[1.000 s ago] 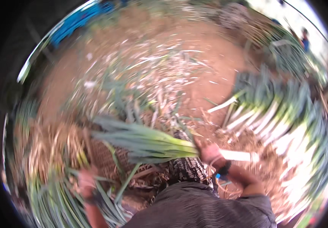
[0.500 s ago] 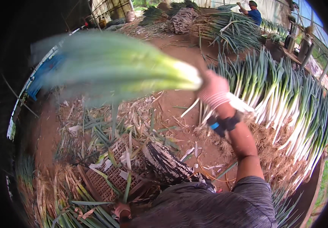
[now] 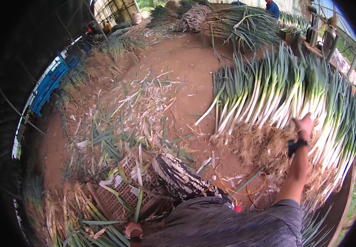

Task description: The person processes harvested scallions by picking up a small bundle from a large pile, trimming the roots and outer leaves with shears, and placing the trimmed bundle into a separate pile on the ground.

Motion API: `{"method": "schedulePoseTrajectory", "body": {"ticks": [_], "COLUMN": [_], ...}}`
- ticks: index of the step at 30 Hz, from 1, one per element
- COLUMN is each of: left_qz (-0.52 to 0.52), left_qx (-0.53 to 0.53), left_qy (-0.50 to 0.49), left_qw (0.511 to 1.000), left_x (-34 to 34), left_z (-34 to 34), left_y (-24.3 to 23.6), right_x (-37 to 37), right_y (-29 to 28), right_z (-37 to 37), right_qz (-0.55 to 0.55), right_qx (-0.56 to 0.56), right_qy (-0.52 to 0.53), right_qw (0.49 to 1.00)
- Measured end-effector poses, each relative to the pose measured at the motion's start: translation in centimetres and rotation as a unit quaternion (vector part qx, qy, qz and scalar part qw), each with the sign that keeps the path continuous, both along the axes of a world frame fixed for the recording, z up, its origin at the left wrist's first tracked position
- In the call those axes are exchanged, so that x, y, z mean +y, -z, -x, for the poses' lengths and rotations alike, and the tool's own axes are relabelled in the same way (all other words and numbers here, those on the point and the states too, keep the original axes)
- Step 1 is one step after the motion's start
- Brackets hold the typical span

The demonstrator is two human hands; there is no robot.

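Observation:
My right hand (image 3: 303,124) rests among the white stems of a long row of green onions (image 3: 275,94) on the right, with thumb and a finger apart. The onions lie side by side, green tops pointing away and brown root tufts toward me. The tops just above that hand are blurred. At the lower left my left hand (image 3: 133,229) is curled closed at the edge of another pile of green onions (image 3: 99,234); whatever it may hold is hidden. Those onions look untrimmed, with dry outer leaves and roots.
A brown plastic crate (image 3: 114,201) with leaf scraps lies beside my patterned trouser leg (image 3: 178,175). Peeled leaves (image 3: 120,111) litter the earth floor. Farther off are a large onion heap (image 3: 240,29), a person in blue (image 3: 272,9) and a blue rack (image 3: 50,88) on the left.
My right hand has swung a bunch of green onions from in front of me onto the row at right. My left hand has barely moved. The far person's raised arm is out of view.

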State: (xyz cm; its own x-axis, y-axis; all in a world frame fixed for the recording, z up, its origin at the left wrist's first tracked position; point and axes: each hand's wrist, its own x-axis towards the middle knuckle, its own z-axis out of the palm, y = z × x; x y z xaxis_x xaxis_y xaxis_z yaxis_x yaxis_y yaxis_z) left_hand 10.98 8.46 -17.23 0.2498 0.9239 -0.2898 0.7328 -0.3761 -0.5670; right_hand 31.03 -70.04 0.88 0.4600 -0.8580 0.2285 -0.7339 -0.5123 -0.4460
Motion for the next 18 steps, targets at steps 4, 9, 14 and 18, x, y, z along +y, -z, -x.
{"method": "schedulePoseTrajectory", "body": {"ticks": [4,9,14,18], "left_qz": [-0.069,0.017,0.04,0.185], "left_qx": [-0.034,-0.207,-0.136,-0.107], "left_qy": [-0.004,0.166,0.286,0.294], "left_qw": [0.997,0.964,0.948,0.931], "left_x": [0.9,0.3,0.9,-3.5], "left_z": [1.2,5.5,8.8,8.0], "left_y": [1.1,-2.0,-4.0,-15.2], "right_x": [11.6,28.4,38.1,39.7], "right_y": [7.8,10.3,11.4,13.2], "right_z": [-0.9,-4.1,-3.8,-5.9], "right_qz": [0.007,-0.102,-0.135,-0.075], "right_qx": [0.061,0.208,0.169,0.175], "right_qy": [-0.173,-0.456,-0.662,-0.704], "right_qw": [0.983,0.859,0.718,0.684]}}
